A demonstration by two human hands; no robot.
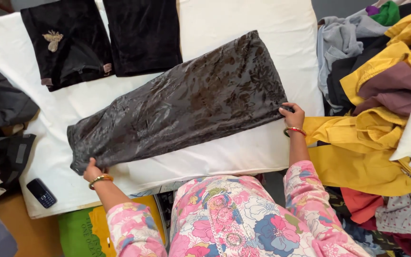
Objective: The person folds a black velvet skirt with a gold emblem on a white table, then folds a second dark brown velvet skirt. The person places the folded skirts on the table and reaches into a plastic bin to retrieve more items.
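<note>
Dark patterned garment [186, 104] (glossy), spread flat

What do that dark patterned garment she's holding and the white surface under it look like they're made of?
The dark patterned garment, gripped at both ends by the left hand and right hand, looks like velvet, perhaps burnout: a soft sheen with a matte floral pattern. The white surface appears to be a matte cotton-like sheet, lightly creased.
</note>
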